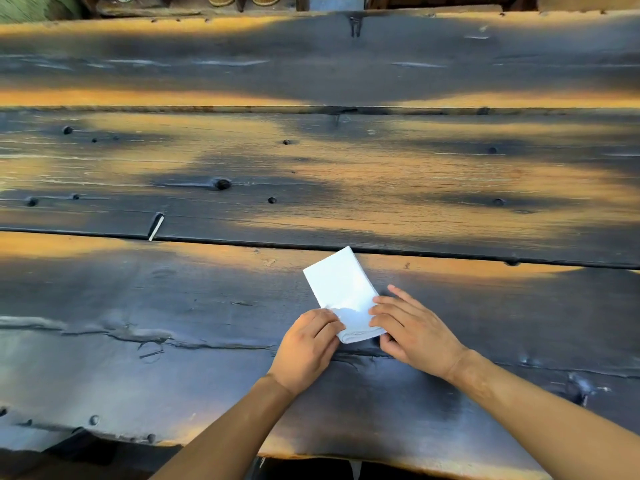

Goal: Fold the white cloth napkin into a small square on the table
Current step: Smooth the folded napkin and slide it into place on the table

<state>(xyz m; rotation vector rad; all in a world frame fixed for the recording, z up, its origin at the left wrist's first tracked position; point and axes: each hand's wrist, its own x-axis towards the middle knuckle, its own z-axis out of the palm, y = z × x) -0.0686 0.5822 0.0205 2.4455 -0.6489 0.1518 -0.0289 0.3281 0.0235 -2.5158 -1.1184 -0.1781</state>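
The left hand [308, 344] has its fingers curled, and they pinch the near left corner of the white napkin [341, 289]. The right hand [412, 332] lies flatter, with its fingers spread on the near right side of the napkin and its thumb tucked under the edge, so it grips the cloth too. Both hands touch the napkin at its 6 o'clock end. That end looks thick, with layers stacked up. The napkin is folded into a long narrow shape. It lies flat on the table [173, 306] and points toward 11 o'clock. Its far tip just reaches a dark crack between two boards. The table is big, old wood, dark with orange patches and small round knots.
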